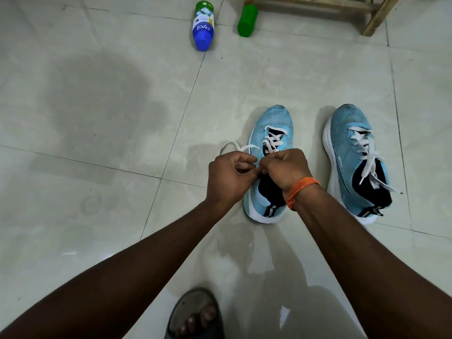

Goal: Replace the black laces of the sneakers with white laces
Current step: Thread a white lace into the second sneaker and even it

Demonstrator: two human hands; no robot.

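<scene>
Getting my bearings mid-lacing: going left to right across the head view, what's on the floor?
Blue bottle → unfinished sneaker, its white lace held by left hand and right hand → laced sneaker.

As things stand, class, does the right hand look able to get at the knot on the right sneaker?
Probably yes. The knot lies bare atop the right sneaker, with only open floor between it and the right hand. That hand would first have to drop the lace it grips.
</scene>
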